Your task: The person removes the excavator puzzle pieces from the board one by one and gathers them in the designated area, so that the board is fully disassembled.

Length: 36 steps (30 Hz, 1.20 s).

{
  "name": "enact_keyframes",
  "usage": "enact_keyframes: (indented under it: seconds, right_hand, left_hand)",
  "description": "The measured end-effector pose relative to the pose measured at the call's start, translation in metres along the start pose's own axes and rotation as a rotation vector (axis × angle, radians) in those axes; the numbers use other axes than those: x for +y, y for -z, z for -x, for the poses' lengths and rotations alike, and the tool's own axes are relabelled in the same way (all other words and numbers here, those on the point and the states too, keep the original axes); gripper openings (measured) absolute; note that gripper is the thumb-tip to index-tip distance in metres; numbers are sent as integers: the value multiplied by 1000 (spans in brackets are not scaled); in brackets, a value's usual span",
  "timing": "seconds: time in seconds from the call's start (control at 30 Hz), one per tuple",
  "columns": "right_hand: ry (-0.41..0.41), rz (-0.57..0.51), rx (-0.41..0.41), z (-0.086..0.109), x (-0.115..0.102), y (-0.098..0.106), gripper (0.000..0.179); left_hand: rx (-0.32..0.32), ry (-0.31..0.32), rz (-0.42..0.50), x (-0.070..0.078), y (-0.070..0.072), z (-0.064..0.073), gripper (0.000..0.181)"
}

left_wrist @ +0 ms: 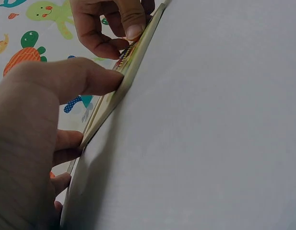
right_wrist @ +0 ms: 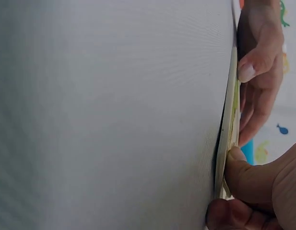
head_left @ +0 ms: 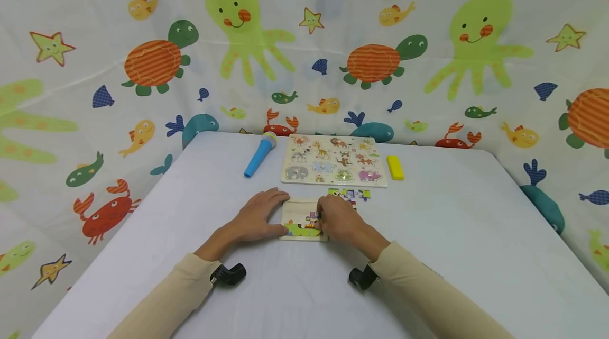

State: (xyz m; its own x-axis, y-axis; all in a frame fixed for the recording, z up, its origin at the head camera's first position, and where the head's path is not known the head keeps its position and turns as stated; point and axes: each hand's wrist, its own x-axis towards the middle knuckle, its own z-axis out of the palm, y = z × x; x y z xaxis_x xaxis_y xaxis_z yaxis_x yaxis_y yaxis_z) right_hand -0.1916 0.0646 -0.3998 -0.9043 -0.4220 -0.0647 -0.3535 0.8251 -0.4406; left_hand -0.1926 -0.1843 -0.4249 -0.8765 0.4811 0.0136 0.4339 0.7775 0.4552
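A small wooden puzzle board (head_left: 296, 207) lies on the table with several bright pieces set along its lower part, among them a green one (head_left: 300, 230). My left hand (head_left: 257, 217) rests at its left side, fingers extended toward the upper corner and thumb on the lower one. Over the right side of the board, my right hand (head_left: 340, 217) pinches a puzzle piece, mostly hidden by the fingers. In the right wrist view, a thin wooden edge (right_wrist: 226, 188) shows beside the right thumb. Loose puzzle pieces (head_left: 349, 194) lie just beyond the right hand.
Behind the board lies a larger animal peg puzzle (head_left: 333, 162). A blue toy microphone (head_left: 259, 156) is to its left and a yellow block (head_left: 395, 167) to its right. A curtain (head_left: 295, 43) with sea animals hangs at the back edge of the white table (head_left: 295, 286).
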Motion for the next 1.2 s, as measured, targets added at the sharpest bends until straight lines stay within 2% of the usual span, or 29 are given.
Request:
enact_keyframes:
  seconds: [0.2,0.47,0.87,0.97,1.2]
  right_hand:
    - [21,-51,36,5,1,0,25]
    - [109,-156,29,11,3,2,11]
    - [142,-219,140,15,12,30,10]
    - [134,-231,148,16,20,35,11]
    - [40,-261,123,18,42,42,14]
  left_hand:
    - [4,10,-9,-1,-2,0,83]
    - [14,13,0,-4,-6,0,82]
    - [23,2,-22,-3,-5,-5,82]
    - [24,5,-17,-2,-5,-5,82]
    - [22,8,-24,-1,-7,-2,81]
